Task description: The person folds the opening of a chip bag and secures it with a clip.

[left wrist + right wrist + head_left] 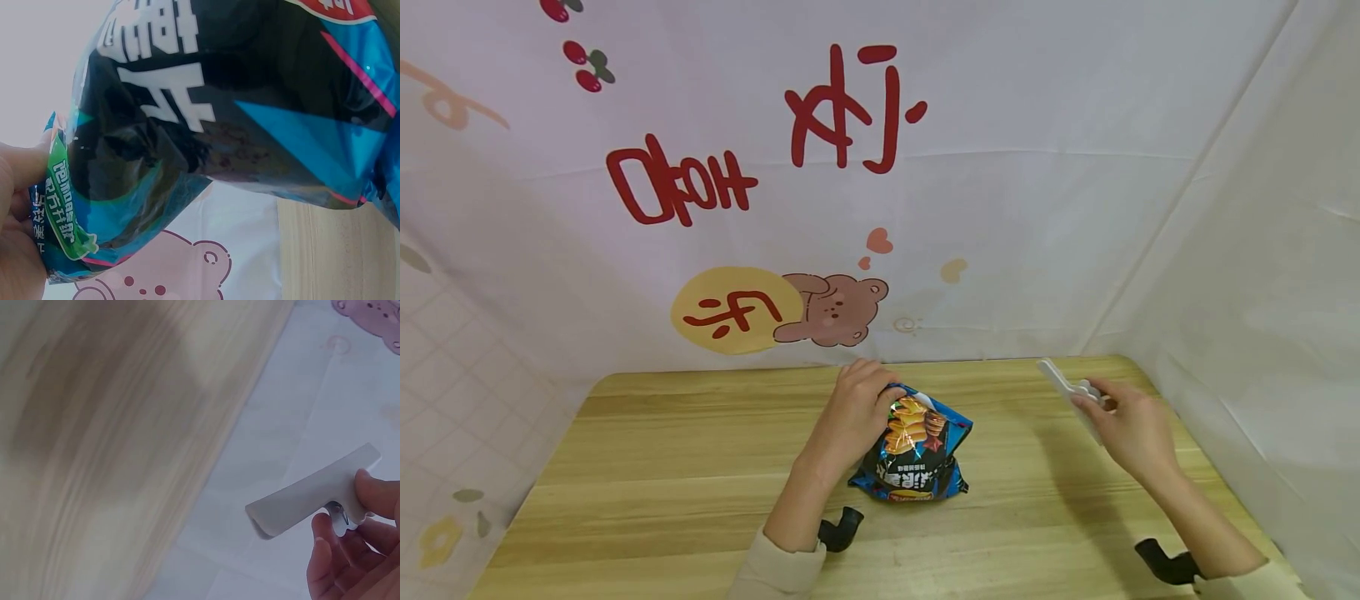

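Observation:
A blue and black snack bag with printed food pictures stands puffed up on the wooden table. My left hand grips its top edge; in the left wrist view the fingers pinch the crimped end beside a green label. Off to the right, my right hand holds a white bag clip above the table, away from the bag. The right wrist view shows the long clip between thumb and fingers, its metal spring visible near the grip.
The wooden table ends at a white cloth backdrop printed with red characters and a bear. Another cloth wall stands along the right side. Black curved pieces show beside both wrists.

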A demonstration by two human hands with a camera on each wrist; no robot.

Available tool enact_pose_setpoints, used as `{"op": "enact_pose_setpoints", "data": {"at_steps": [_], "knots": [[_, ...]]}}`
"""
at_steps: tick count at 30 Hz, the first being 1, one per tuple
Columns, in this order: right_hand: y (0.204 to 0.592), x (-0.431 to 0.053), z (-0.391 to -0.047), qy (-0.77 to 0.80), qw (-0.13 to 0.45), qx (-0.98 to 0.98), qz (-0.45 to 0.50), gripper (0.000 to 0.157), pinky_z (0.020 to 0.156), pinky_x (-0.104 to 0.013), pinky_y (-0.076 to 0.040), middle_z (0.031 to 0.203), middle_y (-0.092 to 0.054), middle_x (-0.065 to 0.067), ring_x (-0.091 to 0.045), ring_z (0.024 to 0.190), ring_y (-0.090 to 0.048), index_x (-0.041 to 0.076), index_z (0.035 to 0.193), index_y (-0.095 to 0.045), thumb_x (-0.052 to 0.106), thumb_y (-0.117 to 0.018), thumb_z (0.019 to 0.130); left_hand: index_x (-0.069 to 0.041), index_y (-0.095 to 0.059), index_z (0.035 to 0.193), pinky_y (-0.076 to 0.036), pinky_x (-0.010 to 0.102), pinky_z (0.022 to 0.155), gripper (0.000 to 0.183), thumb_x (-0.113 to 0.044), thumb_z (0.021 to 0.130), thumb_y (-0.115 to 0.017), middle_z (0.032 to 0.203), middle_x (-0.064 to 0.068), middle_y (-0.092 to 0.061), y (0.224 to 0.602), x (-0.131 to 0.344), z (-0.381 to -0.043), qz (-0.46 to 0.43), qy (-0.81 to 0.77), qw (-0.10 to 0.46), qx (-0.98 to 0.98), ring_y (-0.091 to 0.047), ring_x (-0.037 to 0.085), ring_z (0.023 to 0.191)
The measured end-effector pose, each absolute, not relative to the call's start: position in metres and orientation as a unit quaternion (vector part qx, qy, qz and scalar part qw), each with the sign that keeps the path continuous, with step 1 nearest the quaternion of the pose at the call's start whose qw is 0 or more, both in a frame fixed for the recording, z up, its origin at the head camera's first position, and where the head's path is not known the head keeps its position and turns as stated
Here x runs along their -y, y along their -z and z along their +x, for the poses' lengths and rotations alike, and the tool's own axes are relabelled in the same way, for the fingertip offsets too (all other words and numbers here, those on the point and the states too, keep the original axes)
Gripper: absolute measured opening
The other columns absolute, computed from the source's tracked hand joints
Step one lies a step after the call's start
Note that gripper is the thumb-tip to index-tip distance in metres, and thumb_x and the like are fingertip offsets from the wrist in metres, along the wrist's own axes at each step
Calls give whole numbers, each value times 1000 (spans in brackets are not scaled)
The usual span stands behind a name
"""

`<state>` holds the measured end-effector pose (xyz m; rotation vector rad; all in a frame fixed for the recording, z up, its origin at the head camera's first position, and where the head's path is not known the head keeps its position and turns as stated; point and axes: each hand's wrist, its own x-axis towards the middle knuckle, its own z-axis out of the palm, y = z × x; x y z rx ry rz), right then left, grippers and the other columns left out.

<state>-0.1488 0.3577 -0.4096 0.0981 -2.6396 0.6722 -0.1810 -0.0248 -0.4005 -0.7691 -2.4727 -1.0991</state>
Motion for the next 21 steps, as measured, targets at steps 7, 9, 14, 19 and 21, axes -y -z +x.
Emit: {"op": "enact_pose_setpoints", "data": {"at_steps": [7, 9, 14, 19, 21], "knots": [[405, -341, -147, -263, 222, 937, 63, 32, 53, -26, -47, 99, -72, -25, -36, 79, -69, -11, 122, -70, 5, -77, 94, -9, -76, 99, -48, 39, 91, 6, -10, 101, -71, 96, -2, -69, 401, 24, -182, -276, 384, 167, 865, -60, 19, 95], [404, -336, -147, -275, 221, 933, 72, 32, 53, -25, -49, 103, -71, -27, -38, 82, -69, -11, 122, -69, 3, -76, 95, -8, -76, 99, -48, 39, 92, 6, -9, 101, -70, 95, -2, -69, 401, 24, -182, -278, 385, 168, 864, -60, 19, 95], [404, -327, -146, -304, 207, 927, 80, 30, 55, -23, -52, 109, -69, -25, -25, 89, -66, -10, 125, -67, 3, -72, 98, -8, -76, 99, -48, 39, 91, 6, -8, 100, -71, 94, -1, -69, 402, 25, -183, -286, 386, 175, 860, -60, 18, 93], [400, -316, -144, -319, 204, 921, 88, 28, 60, -22, -53, 111, -69, -20, -4, 90, -57, -7, 127, -67, 2, -69, 100, -8, -77, 99, -47, 37, 88, 6, -7, 100, -71, 93, -2, -68, 403, 26, -183, -292, 385, 180, 857, -59, 18, 91], [399, -311, -143, -326, 205, 918, 93, 28, 61, -22, -53, 111, -69, -20, -3, 91, -56, -7, 127, -67, 1, -68, 100, -8, -77, 99, -47, 37, 88, 6, -7, 100, -71, 93, -2, -68, 403, 25, -183, -293, 384, 182, 856, -59, 18, 91]]}}
